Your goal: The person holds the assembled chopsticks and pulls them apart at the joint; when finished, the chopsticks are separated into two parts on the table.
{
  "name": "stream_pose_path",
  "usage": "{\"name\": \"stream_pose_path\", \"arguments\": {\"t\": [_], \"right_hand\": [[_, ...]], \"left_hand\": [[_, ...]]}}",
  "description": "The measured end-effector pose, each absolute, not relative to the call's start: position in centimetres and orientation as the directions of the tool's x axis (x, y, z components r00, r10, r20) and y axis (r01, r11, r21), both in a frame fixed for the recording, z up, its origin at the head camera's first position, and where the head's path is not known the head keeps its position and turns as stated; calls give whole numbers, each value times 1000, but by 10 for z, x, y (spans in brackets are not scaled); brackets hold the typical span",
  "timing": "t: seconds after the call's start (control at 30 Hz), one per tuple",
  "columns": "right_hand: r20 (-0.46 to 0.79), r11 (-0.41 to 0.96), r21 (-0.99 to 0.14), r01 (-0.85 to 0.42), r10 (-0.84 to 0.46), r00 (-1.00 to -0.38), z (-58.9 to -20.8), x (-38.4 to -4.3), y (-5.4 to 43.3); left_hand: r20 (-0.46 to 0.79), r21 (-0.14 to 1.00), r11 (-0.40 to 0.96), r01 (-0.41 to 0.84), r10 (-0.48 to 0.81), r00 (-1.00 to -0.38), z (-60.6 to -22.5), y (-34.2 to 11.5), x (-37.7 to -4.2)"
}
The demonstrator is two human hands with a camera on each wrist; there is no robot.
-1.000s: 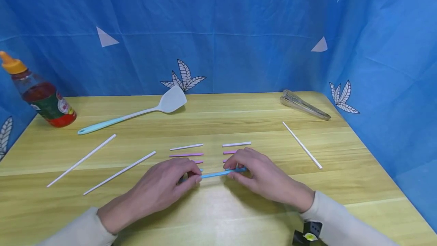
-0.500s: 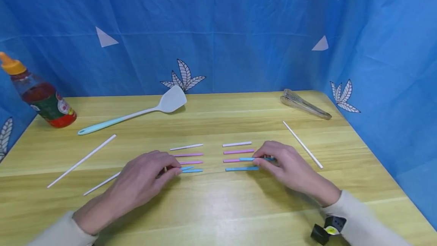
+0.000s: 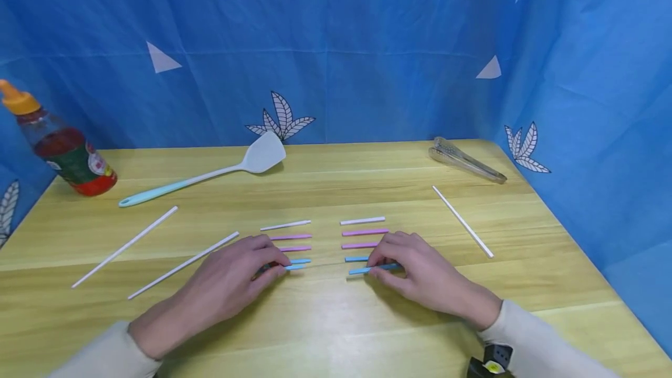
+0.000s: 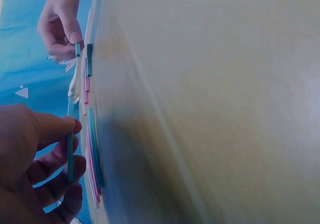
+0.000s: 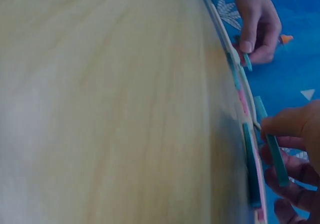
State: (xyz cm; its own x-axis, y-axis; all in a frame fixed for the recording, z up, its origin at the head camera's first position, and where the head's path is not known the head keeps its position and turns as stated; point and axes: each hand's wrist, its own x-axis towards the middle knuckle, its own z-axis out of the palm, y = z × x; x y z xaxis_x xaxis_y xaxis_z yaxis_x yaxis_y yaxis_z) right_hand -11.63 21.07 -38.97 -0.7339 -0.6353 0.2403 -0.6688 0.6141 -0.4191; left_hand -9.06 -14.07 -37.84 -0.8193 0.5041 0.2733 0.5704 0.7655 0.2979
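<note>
"What are the hands doing?"

"The left hand (image 3: 233,273) is pinching a short blue stick (image 3: 295,268) between thumb and fingers. The right hand (image 3: 420,276) is doing likewise with a second blue stick (image 3: 359,270). Both are holding them just above the near-middle of the table (image 3: 336,319), well apart from each other."

"What is lying beyond them?"

"Two groups, left and right. In the left one, a resting blue stick (image 3: 301,261) is lying nearest, then pink sticks (image 3: 296,248), then a short white stick (image 3: 285,225) farthest. The right group is repeating that order: blue piece (image 3: 356,259), pink pieces (image 3: 364,231), white piece (image 3: 362,220)."

"Is any writing showing?"

"The bottle (image 3: 73,153) at the far left is wearing a green label (image 3: 79,167) with a pale round emblem (its lettering is coming out too small to read). I am finding no legible brand on the spatula (image 3: 264,153) lying far left of centre, or on the tongs (image 3: 466,160) lying far right."

"And the longer sticks?"

"Two long white sticks (image 3: 184,265) are slanting across the left, while one long stick (image 3: 463,221) is slanting on the right, nearer than the tongs."
</note>
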Motion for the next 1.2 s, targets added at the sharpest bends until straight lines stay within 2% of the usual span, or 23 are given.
{"name": "stream_pose_path", "arguments": {"t": [0.33, 0.67, 1.0, 1.2], "right_hand": [[197, 662, -367, -654, -632, -750, -394, -115, 201], [181, 681, -362, -636, -618, -765, -395, -115, 198], [196, 676, -371, -637, -613, -765, -395, -116, 197], [257, 668, -412, -620, -567, -782, -387, -120, 208]], "left_hand": [[247, 262, 780, 569, 515, -821, -385, -134, -91], [250, 231, 787, 573, 521, -816, -389, -133, -92], [266, 227, 782, 581, 524, -809, -390, -134, -91], [270, 227, 779, 584, 526, -807, -391, -134, -92]]}}
